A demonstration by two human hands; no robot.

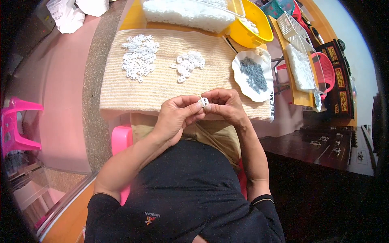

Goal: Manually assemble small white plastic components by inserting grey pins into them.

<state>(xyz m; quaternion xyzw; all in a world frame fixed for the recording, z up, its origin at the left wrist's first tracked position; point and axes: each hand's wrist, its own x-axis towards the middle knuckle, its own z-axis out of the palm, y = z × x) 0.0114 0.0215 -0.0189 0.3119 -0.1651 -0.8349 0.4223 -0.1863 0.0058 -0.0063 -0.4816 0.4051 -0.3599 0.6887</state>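
Above the near edge of a striped beige towel, my left hand and my right hand meet. Between their fingertips is a small white plastic piece with openings in it. Both hands are closed on it, thumbs and forefingers pinching from either side; the fingers cover part of it. Beyond my hands lies a small heap of white plastic parts. A larger pile of white parts with holes spreads to its left. On the right, a white scalloped dish holds many small dark grey pieces, possibly screws.
At the table's far side, a clear bin of white parts stands beside a yellow basin. Another clear container of white pieces is farther right. A pink stool stands at left; dark furniture is at right.
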